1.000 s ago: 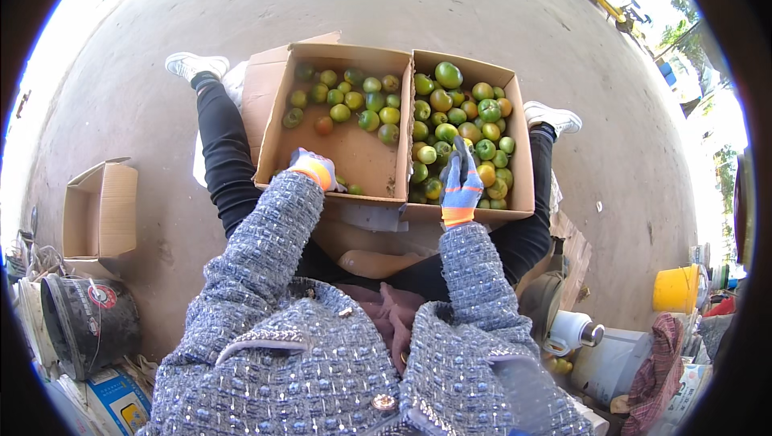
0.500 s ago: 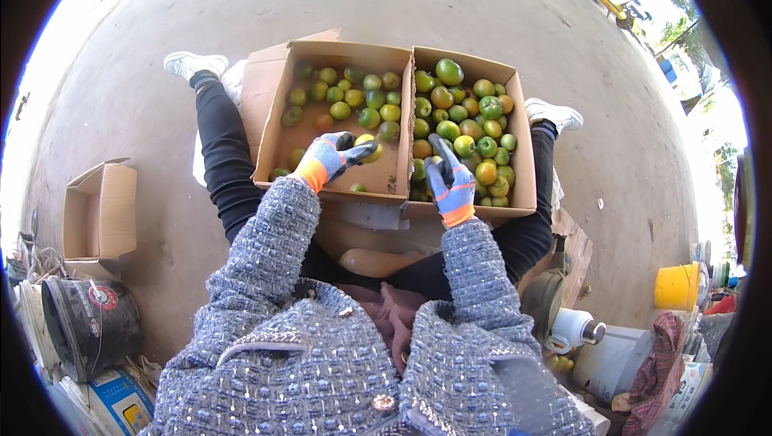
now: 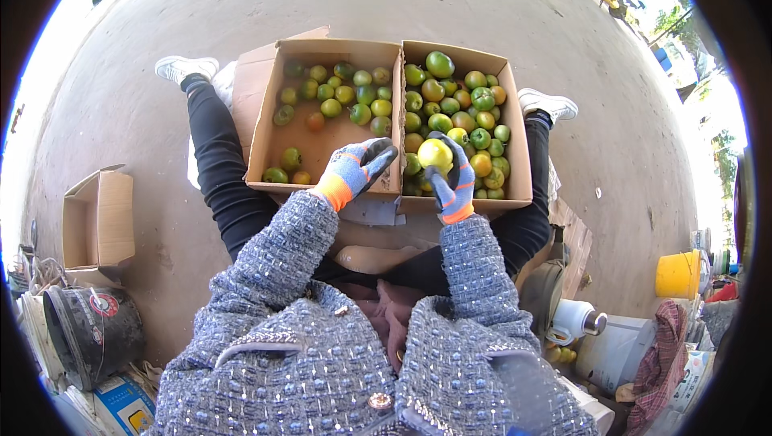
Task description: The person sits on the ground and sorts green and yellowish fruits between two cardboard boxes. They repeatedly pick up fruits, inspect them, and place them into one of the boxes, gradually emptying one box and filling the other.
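Cardboard left box (image 3: 322, 140): under the fingers of the left hand (image 3: 352, 168) and out to their left; green tomatoes (image 3: 345, 95) lie beyond those fingertips, a few more left of them.
Left hand: gloved, fingers bent rightward, thumb close to them; whether anything sits between, I cannot tell.
Yellow tomato (image 3: 435, 154): gripped between thumb and fingers of the right hand (image 3: 452, 184).
Right hand: gloved, fingers wrapped round that fruit.
Right box (image 3: 516, 147): mixed tomatoes (image 3: 481, 100) beyond and right of the gripping fingers.

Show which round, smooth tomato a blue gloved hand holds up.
The pale yellow-green tomato in the blue gloved right hand; darker green tomatoes lie in the brown cardboard boxes.
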Tool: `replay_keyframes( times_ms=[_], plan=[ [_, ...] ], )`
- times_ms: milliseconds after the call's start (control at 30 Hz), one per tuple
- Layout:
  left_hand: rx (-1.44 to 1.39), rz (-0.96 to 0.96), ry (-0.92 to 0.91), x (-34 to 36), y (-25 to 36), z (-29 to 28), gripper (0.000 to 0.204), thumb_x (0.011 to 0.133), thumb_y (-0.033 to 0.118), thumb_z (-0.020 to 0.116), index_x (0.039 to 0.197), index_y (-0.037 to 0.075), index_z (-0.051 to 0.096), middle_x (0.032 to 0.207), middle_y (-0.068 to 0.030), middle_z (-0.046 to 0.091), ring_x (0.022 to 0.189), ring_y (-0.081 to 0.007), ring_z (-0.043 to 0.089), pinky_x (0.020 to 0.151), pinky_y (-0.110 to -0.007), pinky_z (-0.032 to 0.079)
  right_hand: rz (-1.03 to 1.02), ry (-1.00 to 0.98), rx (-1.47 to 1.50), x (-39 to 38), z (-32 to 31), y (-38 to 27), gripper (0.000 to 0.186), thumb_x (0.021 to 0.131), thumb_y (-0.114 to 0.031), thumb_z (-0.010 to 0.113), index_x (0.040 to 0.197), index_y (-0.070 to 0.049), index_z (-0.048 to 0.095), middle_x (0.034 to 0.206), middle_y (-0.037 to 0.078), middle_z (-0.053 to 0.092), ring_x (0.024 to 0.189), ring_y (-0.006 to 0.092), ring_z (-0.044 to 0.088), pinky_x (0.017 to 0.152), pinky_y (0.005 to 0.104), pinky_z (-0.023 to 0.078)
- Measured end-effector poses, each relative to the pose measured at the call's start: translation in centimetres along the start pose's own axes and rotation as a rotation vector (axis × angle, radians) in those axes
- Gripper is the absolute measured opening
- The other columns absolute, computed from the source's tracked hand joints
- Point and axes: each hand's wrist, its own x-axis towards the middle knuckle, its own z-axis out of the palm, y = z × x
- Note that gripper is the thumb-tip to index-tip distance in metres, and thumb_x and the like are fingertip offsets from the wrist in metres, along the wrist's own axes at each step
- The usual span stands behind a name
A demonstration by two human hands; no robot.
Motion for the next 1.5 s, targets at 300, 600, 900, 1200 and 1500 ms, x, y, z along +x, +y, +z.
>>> replay_keyframes(
  times_ms=[300, 600, 900, 1200, 1500],
  plan=[
    [-0.123, 0.012, 0.121, 0.2, -5.0, -2.7, 0.039, 0.088, 0.022, 0.067, 0.120, 0.001, 0.061, 0.106, -0.0139, 0.070, 0.094, -0.0181, 0.067, 0.084, -0.030, 0.051, 0.021, 0.081, -0.136, 0.3, -0.6, 1.9, 0.032, 0.094, -0.013, 0.048, 0.119, 0.002, 0.059, 0.093, 0.008, 0.062, 0.079, 0.0134, 0.054, 0.074, 0.0294, 0.046],
    [1.335, -0.493, -0.270, 0.2, 0.0, -10.8, 0.070, 0.082, 0.056, 0.062, 0.138, 0.016, 0.046, 0.137, -0.0092, 0.052, 0.128, -0.0281, 0.047, 0.104, -0.044, 0.033, 0.196, 0.031, -0.140, 0.5, -0.1, 0.6, 0.030, 0.096, -0.008, 0.047, 0.122, 0.000, 0.059, 0.079, 0.001, 0.056, 0.061, 0.0054, 0.045, 0.056, 0.0213, 0.039],
    [1.002, -0.418, -0.026, 2.2, -6.1, -9.7, 0.059, 0.083, 0.048, 0.065, 0.127, 0.010, 0.055, 0.119, -0.0142, 0.063, 0.111, -0.0319, 0.060, 0.094, -0.041, 0.045, 0.190, -0.028, -0.228, 0.6, 0.2, -0.3, 0.032, 0.091, -0.006, 0.054, 0.121, -0.002, 0.061, 0.076, 0.001, 0.058, 0.064, 0.0077, 0.050, 0.060, 0.0232, 0.043],
    [-0.051, 0.082, 0.024, 0.3, 1.5, 0.8, 0.058, 0.089, 0.032, 0.065, 0.135, 0.003, 0.045, 0.103, -0.0270, 0.064, 0.093, -0.0389, 0.063, 0.079, -0.039, 0.049, -0.217, -0.323, -0.555, 1.2, 0.7, -2.5, 0.082, 0.063, -0.030, 0.084, 0.134, -0.005, 0.051, 0.114, 0.012, 0.065, 0.098, 0.0279, 0.062, 0.088, 0.0397, 0.046],
    [0.362, -0.018, 0.031, 0.6, 1.8, -1.7, 0.046, 0.094, 0.035, 0.056, 0.132, 0.008, 0.052, 0.105, -0.0183, 0.067, 0.097, -0.0321, 0.064, 0.085, -0.039, 0.049, -0.171, 0.115, -0.213, -0.1, -0.5, -1.1, 0.072, 0.065, -0.006, 0.080, 0.129, -0.003, 0.046, 0.132, 0.015, 0.049, 0.121, 0.0271, 0.049, 0.106, 0.0394, 0.036]
  ],
)
